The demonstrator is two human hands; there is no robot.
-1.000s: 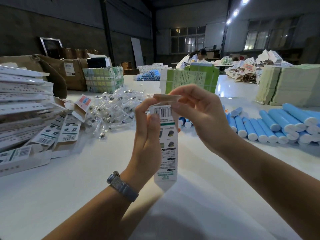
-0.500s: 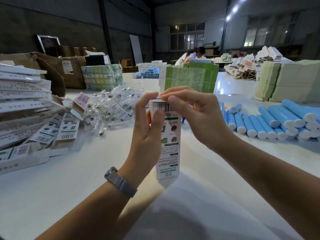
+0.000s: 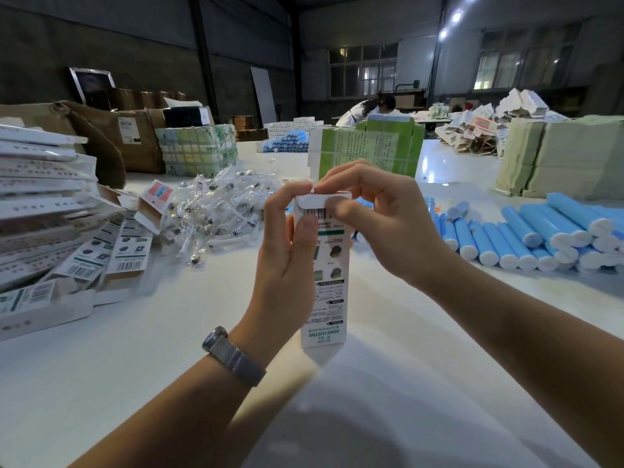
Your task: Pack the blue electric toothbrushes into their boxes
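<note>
1. White table (image 3: 169, 383): bare stretch in front of and to both sides of the upright box (image 3: 329, 282), passable.
2. Left blocked: flat carton stack (image 3: 40, 197), clear packet heap (image 3: 216, 211).
3. Right blocked: row of blue toothbrushes (image 3: 526, 238).
4. Behind the box: green cartons (image 3: 371, 150), narrow gap.

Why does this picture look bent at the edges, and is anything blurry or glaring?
Head view: the wide-angle lens bows the table and forearms outward at the edges; ceiling lamps flare white and the windows are bright, with a sheen on the far tabletop; the right hand is slightly smeared at its fingertips on the box; a soft shadow falls below the arms.
</note>
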